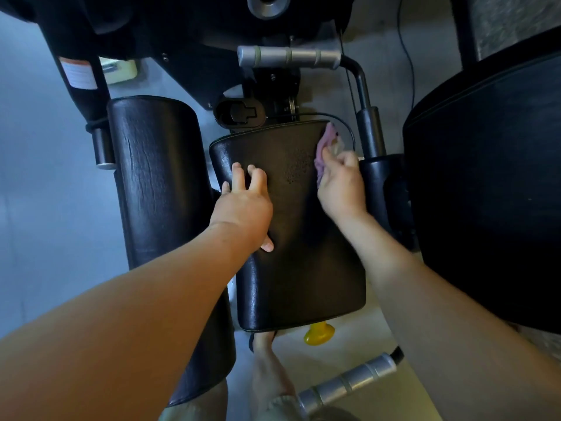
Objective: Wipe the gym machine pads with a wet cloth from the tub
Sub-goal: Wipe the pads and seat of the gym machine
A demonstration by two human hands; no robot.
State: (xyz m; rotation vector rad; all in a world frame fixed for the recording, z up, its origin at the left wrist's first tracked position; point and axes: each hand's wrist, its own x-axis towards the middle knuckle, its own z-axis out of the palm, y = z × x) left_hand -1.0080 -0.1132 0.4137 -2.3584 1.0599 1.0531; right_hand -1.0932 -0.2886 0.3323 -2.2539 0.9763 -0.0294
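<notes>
The middle pad [297, 268], black and roughly rectangular, lies lengthwise below the camera. The left hand [243, 205] rests flat on its upper left part, fingers straight and spread, thumb tucked low against the surface. The right hand [341, 186] is at the pad's upper right edge, its fingers curled round a pink cloth [323, 147], which it presses against that edge near the far corner. The two hands are apart, with a speckled patch [299, 167] of the pad's surface between them. Just left of the middle pad stands a long, rounded left pad [154, 177] with creases in its cover. To the right, well apart, is a wide right pad [485, 192]. Beyond the middle pad a grey handle [288, 57] crosses the black frame, and a second handle [349, 379] shows near the bottom edge. A yellow knob [318, 333] sticks out under the pad's near end, beside a bare foot [268, 363] on the pale floor [45, 177].
</notes>
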